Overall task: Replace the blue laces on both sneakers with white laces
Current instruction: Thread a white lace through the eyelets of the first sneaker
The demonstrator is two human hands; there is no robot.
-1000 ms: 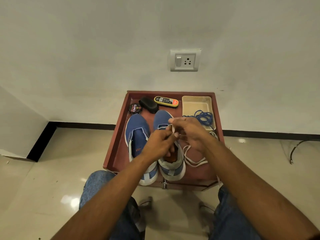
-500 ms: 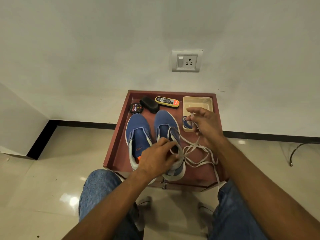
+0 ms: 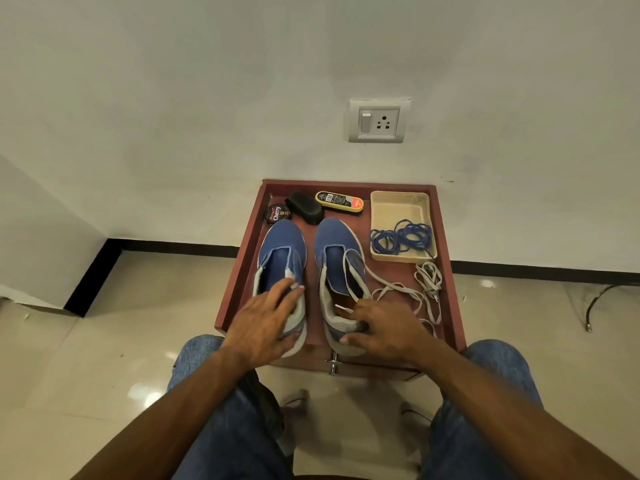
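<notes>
Shifting left hand (image 3: 266, 323) onto left sneaker (image 3: 282, 268), right hand (image 3: 384, 332) seemingly gripping right sneaker (image 3: 341, 268)

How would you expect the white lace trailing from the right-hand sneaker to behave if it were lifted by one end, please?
The white lace would probably hang limp: it lies in slack curves and loops on the tray. It looks flat and thin, so likely very light. Its loops may snag or tangle.

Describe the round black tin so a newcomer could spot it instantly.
Start at the reddish-brown wooden tray against the white wall and go to its far left corner. There, just beyond the toe of the left blue sneaker, lies the round black polish tin: the only disc-shaped item, lettered "Cherry".
</notes>
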